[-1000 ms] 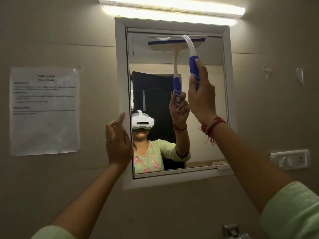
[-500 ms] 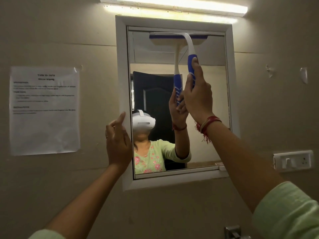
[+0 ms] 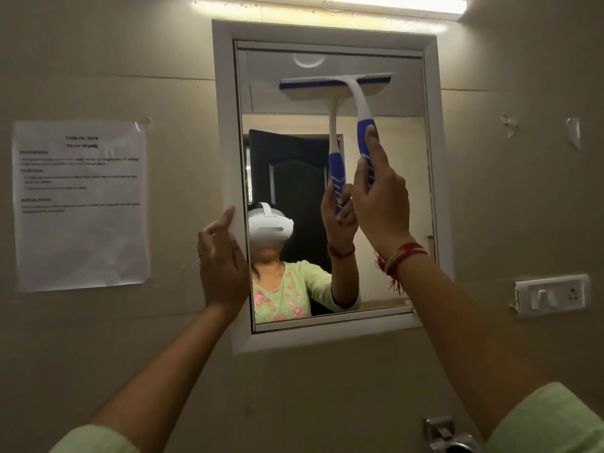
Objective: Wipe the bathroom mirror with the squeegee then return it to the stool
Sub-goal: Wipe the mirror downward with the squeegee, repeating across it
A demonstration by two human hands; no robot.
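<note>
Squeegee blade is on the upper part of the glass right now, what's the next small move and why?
Probably draw the squeegee straight down. The right hand grips its blue handle, the blade sits flat on the mirror near the top, and the glass below looks unwiped. The left hand rests on the frame's left edge.

We stand in a small home bathroom: a white-framed mirror point(image 3: 330, 178) hangs on a plain beige wall point(image 3: 137, 60) under a tube light point(image 3: 327, 3), with a switch and socket plate point(image 3: 552, 294) to its right, a chrome tap point(image 3: 447, 436) below, and a dark door reflected in the glass.
</note>
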